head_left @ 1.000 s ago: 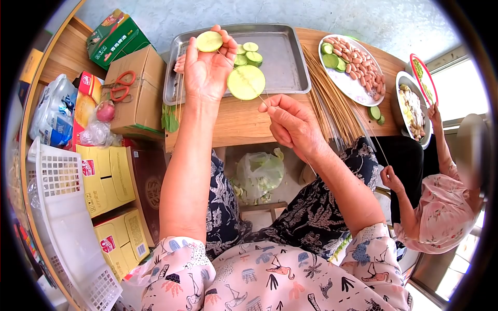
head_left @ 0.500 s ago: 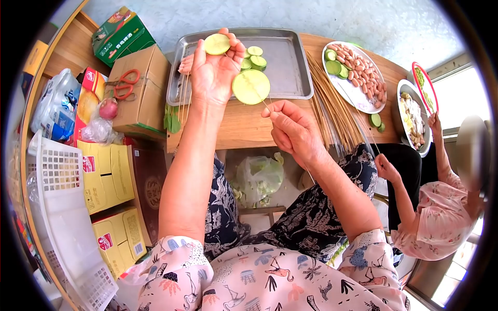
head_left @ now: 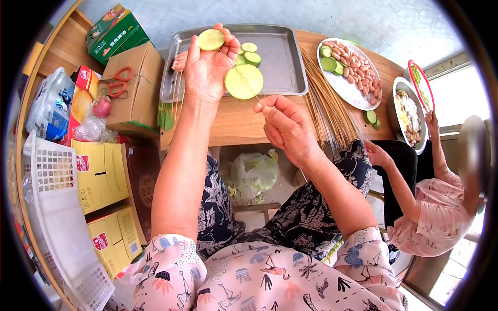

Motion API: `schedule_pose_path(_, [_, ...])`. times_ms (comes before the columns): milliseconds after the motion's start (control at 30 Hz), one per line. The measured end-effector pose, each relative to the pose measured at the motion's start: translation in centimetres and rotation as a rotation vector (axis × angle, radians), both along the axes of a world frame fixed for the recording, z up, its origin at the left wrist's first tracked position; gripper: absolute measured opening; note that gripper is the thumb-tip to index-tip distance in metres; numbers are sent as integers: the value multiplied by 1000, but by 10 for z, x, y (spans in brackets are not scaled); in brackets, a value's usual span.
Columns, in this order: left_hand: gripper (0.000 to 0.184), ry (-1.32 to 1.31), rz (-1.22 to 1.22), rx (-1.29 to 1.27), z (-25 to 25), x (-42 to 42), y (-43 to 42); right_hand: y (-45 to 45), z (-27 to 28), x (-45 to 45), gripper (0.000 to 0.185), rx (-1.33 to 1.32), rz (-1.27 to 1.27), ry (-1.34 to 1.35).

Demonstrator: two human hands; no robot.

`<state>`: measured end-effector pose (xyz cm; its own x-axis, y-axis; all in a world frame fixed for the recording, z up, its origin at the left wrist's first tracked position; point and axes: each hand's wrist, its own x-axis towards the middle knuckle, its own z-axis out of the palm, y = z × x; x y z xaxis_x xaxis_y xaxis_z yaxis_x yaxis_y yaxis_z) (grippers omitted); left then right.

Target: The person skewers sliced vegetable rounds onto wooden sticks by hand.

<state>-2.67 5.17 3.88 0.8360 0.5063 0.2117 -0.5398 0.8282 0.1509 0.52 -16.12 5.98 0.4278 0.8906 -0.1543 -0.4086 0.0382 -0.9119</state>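
My left hand (head_left: 210, 75) is raised over the front left of the metal tray (head_left: 282, 65), palm up. Between its thumb and curled fingers sits a round, pale green zucchini slice (head_left: 211, 39). My right hand (head_left: 288, 124) pinches a thin bamboo skewer (head_left: 260, 100), whose far end runs back under my wrist. At the skewer's tip is a larger zucchini slice (head_left: 244, 81), facing me just below my left palm. Several green-skinned slices (head_left: 252, 58) lie in the tray. Left of them are pink sausage pieces (head_left: 180, 61) on skewers, partly hidden by my hand.
Loose bamboo skewers (head_left: 329, 98) lie right of the tray. Beyond is a white plate (head_left: 367, 102) of small sausages and green slices, then a metal bowl (head_left: 399, 116). A co-worker's hand (head_left: 377, 154) is near the skewers. Boxes (head_left: 129, 85) and a white basket (head_left: 52, 207) stand left.
The view has shifted slightly, and both hands keep their grips with the slices close together. The co-worker's lower hand has moved up toward the loose skewers.
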Motion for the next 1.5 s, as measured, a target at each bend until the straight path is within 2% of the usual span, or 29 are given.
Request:
schedule_pose_path(367, [45, -2, -14, 129, -7, 0, -8, 4, 0, 1, 15, 9, -25, 2])
schedule_pose_path(800, [50, 31, 7, 97, -7, -2, -2, 12, 1, -4, 15, -5, -23, -40])
schedule_pose_path(1100, [58, 36, 62, -1, -10, -6, 4, 16, 10, -9, 14, -16, -15, 76])
schedule_pose_path(1167, [59, -2, 31, -154, -11, -5, 12, 12, 16, -10, 12, -41, 14, 128])
schedule_pose_path(1200, [61, -1, 138, -215, -8, -7, 24, 9, 19, -12, 12, -39, 20, 128])
schedule_pose_path(1300, [61, 18, 202, -132, -6, -19, 35, 3, 23, -17, 12, -49, 63, 105])
schedule_pose_path(1500, [57, 44, 105, -75, -7, -10, 18, 7, 15, -13, 14, -67, 30, 59])
